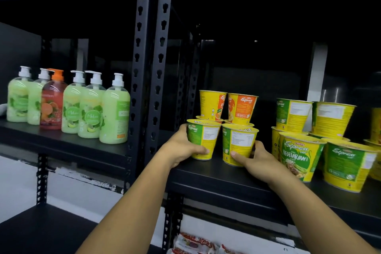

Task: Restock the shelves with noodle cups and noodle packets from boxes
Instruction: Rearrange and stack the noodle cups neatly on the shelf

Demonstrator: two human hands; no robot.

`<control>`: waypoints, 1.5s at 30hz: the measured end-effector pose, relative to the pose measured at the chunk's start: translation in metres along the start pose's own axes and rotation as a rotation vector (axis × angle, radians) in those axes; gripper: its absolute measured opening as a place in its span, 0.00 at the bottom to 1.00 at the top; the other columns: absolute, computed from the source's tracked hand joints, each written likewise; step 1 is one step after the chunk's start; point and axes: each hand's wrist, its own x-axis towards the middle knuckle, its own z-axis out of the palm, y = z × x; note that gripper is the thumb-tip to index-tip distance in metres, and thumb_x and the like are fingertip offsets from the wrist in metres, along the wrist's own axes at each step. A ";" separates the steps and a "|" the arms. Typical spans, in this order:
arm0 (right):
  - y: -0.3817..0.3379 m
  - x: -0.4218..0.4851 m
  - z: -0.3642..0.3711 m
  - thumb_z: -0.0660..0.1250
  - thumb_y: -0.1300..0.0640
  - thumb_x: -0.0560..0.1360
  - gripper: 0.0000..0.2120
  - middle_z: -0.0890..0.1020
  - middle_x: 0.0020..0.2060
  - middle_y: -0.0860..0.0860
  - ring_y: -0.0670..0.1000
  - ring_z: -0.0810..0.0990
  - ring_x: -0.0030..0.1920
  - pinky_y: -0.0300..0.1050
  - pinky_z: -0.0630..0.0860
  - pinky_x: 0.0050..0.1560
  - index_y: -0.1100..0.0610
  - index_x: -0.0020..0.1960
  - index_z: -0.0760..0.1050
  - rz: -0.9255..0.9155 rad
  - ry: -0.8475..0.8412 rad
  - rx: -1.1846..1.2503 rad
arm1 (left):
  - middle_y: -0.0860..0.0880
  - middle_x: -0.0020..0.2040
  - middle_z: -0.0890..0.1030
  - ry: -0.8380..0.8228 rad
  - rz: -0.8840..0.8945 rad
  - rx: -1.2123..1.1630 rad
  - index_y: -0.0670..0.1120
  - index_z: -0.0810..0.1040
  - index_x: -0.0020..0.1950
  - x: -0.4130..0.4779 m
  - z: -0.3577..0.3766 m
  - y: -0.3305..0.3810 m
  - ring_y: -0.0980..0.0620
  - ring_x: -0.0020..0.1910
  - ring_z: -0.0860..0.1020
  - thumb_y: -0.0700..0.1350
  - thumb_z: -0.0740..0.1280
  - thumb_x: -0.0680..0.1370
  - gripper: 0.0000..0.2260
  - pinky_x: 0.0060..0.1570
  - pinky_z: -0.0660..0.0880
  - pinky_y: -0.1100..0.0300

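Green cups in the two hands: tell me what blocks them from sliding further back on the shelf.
Two stacks of orange-labelled cups stand directly behind the left green cup and the right green cup, so the way back is blocked. The left hand and right hand grip them, nothing between.

left noodle cup (203, 140) | right noodle cup (239, 144) | green-yellow, upright, side by side | shelf (208, 173) front
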 end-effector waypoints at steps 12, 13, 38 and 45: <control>-0.001 0.001 -0.001 0.74 0.41 0.75 0.35 0.77 0.69 0.50 0.56 0.77 0.65 0.48 0.71 0.58 0.50 0.75 0.62 -0.016 0.002 0.006 | 0.52 0.60 0.82 0.018 0.016 0.083 0.54 0.64 0.71 0.000 0.004 0.004 0.54 0.58 0.81 0.44 0.86 0.64 0.42 0.56 0.79 0.58; -0.001 0.002 -0.001 0.74 0.40 0.75 0.36 0.77 0.69 0.50 0.56 0.77 0.65 0.49 0.71 0.59 0.50 0.75 0.62 -0.013 0.002 0.008 | 0.51 0.59 0.82 0.012 0.014 0.082 0.53 0.65 0.71 0.001 0.005 0.004 0.53 0.58 0.82 0.42 0.85 0.65 0.42 0.57 0.80 0.56; -0.007 -0.009 -0.002 0.76 0.43 0.74 0.36 0.78 0.66 0.49 0.53 0.77 0.62 0.52 0.72 0.66 0.49 0.75 0.64 0.004 0.011 0.081 | 0.49 0.57 0.83 -0.046 -0.007 0.034 0.51 0.58 0.78 0.009 -0.002 -0.006 0.49 0.57 0.82 0.40 0.85 0.62 0.52 0.64 0.78 0.46; -0.010 -0.011 -0.003 0.77 0.45 0.73 0.37 0.78 0.68 0.50 0.51 0.76 0.59 0.51 0.71 0.67 0.50 0.76 0.64 -0.024 0.009 0.137 | 0.52 0.55 0.80 -0.034 -0.003 -0.015 0.50 0.54 0.82 0.001 -0.002 0.002 0.56 0.54 0.80 0.41 0.85 0.66 0.53 0.49 0.76 0.61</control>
